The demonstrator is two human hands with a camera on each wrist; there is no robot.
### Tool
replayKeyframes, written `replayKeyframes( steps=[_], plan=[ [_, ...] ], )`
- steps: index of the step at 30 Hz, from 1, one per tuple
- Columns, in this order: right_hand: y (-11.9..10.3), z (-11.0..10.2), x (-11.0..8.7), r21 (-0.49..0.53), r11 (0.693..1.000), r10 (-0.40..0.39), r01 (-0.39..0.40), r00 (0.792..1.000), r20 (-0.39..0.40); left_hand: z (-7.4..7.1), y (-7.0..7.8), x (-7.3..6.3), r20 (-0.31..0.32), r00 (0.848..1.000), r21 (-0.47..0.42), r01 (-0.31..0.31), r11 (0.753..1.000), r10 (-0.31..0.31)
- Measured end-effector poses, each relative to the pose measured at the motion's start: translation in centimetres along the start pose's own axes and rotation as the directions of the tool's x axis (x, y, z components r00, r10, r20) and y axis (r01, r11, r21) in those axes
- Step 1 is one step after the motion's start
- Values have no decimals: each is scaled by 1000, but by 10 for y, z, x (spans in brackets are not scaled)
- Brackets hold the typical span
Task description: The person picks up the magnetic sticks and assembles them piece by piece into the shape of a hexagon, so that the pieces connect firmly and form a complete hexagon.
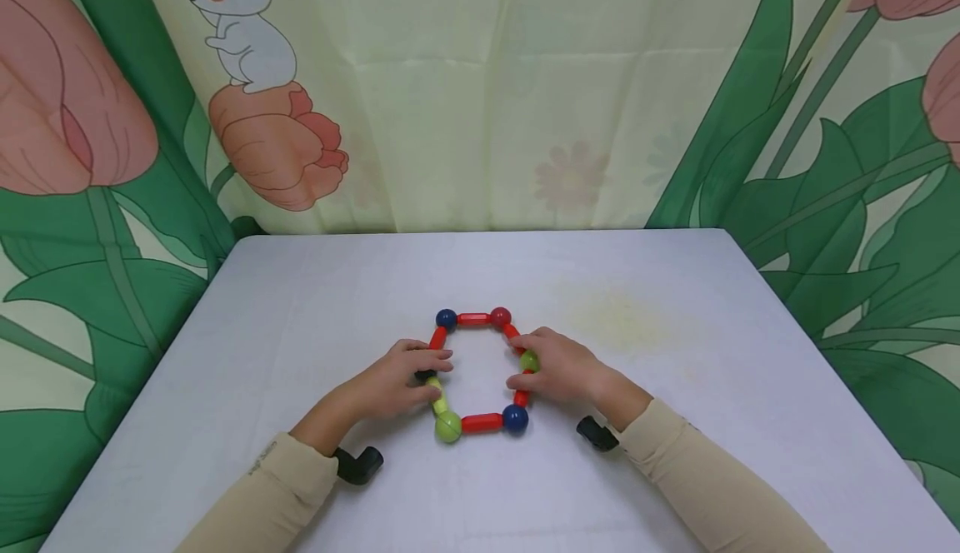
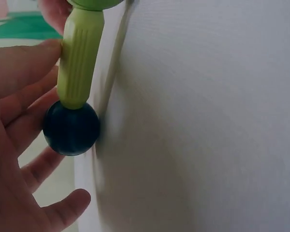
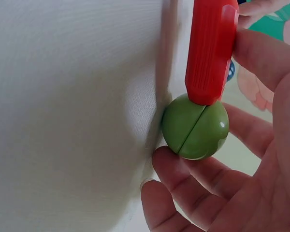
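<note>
A six-sided ring of toy building sticks and balls lies on the white table between the hands. Its far side is a red stick point(image 1: 474, 320) between a blue ball point(image 1: 446, 320) and a red ball point(image 1: 500, 317). Along the near side, another red stick joins a green ball point(image 1: 448, 426) to a blue ball point(image 1: 515, 419). My left hand point(image 1: 401, 378) grips the ring's left corner, thumb against a light green stick point(image 2: 81, 58), fingers behind a dark blue ball point(image 2: 71, 128). At the right corner my right hand point(image 1: 562, 366) holds a red stick point(image 3: 211, 50) and green ball point(image 3: 195, 126).
The white table point(image 1: 300, 286) reaches back to a printed curtain point(image 1: 465, 120) with tulips and a white animal. Black wrist devices, the left one point(image 1: 360, 465) and the right one point(image 1: 597, 434), sit beside the sleeves. A faint yellowish stain point(image 1: 618, 316) marks the cloth.
</note>
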State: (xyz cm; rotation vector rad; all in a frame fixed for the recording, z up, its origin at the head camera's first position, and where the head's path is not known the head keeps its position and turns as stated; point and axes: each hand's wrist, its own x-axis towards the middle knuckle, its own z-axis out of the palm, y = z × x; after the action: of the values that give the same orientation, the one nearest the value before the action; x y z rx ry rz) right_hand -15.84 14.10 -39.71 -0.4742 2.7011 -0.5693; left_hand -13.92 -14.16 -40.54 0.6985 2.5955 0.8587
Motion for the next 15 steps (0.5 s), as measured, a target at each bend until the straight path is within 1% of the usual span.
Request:
replayKeyframes(
  steps=[2, 6, 15],
  plan=[
    [0, 0, 0, -8, 1000, -11, 11, 1000, 9, 0, -1, 1, 11, 1000, 3, 5, 1000, -5],
    [0, 0, 0, -18, 1000, -13, 14, 1000, 18, 1, -3, 3, 8, 1000, 3, 20, 1000, -20],
    [0, 0, -2, -22, 1000, 2, -1, 1000, 11, 5, -7, 4, -10, 1000, -41, 13, 999, -13]
  ],
)
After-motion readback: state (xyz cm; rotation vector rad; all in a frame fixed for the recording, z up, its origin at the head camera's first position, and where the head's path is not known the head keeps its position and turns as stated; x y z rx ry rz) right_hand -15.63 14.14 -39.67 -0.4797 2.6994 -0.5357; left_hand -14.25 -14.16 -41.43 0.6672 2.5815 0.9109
